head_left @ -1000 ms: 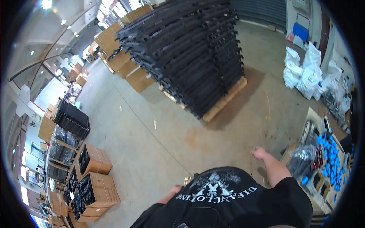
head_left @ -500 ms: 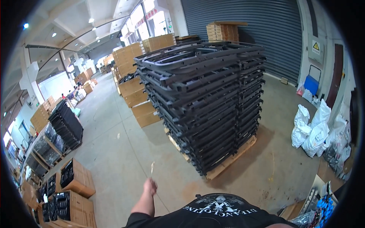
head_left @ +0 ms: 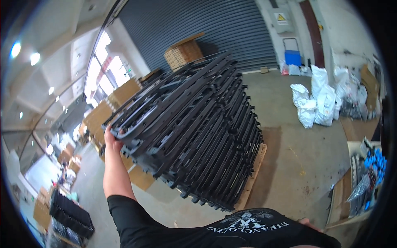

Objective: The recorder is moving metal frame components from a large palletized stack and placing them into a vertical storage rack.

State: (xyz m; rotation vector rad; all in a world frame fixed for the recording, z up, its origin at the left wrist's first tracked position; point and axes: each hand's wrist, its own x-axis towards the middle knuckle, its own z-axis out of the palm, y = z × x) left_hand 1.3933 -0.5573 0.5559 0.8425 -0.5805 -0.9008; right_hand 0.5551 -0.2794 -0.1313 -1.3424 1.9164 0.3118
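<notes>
My left arm reaches out to the near left corner of a tall stack of black frames (head_left: 198, 144). There my left hand (head_left: 113, 138) is closed on the corner of the top black frame (head_left: 178, 105), thumb and fingers on its edge. The frames look like long rails with brackets and slots, piled one on another on a wooden pallet (head_left: 253, 177). Only a small part of my right hand (head_left: 309, 224) shows, low beside my black shirt; its fingers cannot be made out.
Cardboard boxes (head_left: 97, 118) stand behind the stack on the left, flat cartons (head_left: 184, 53) before a grey roller shutter (head_left: 244, 33). White sacks (head_left: 324, 105) sit along the right wall. An open box of blue-and-black parts (head_left: 368, 177) is near right, a black stack (head_left: 70, 213) far left.
My left hand has risen from low over the floor to the stack's top corner and taken hold there. The view has tilted and come closer to the stack. My right hand now shows in part.
</notes>
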